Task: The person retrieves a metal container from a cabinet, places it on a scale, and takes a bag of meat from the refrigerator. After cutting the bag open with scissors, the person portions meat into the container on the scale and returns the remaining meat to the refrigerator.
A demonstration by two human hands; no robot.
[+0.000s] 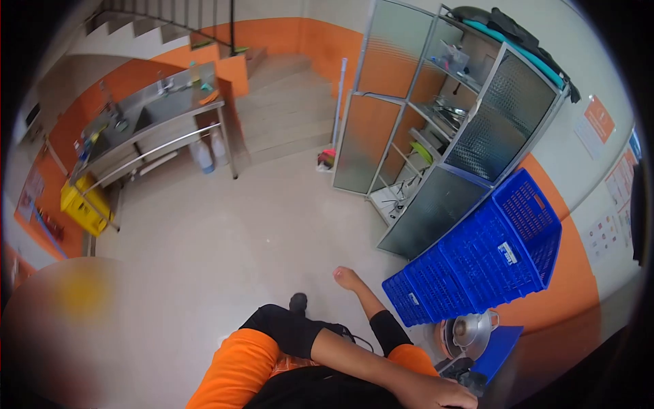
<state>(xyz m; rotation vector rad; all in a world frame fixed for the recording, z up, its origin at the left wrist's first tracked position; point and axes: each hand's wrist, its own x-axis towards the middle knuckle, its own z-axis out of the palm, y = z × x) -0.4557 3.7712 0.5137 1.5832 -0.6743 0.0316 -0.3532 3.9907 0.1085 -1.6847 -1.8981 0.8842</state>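
Note:
My left arm crosses in front of my body to the right. My left hand [451,395] is at the bottom edge with its fingers curled; what they hold, if anything, is hidden. A grey and black object [466,377] lies just beyond it, and I cannot tell whether they touch. My right hand [347,278] hangs over the pale floor [225,232], its fingers drawn in and nothing visible in them. Nearest to it on the right is a stack of blue plastic crates [463,266]. A lidded metal pot [473,334] sits below the crates.
A glass-panelled cabinet [504,123] stands with a door swung out and utensils on its shelves. At the left are a steel sink counter [163,109] and a yellow bin [87,206]. Steps [283,109] rise behind. A broom [338,102] leans near the cabinet. The lower left is blurred.

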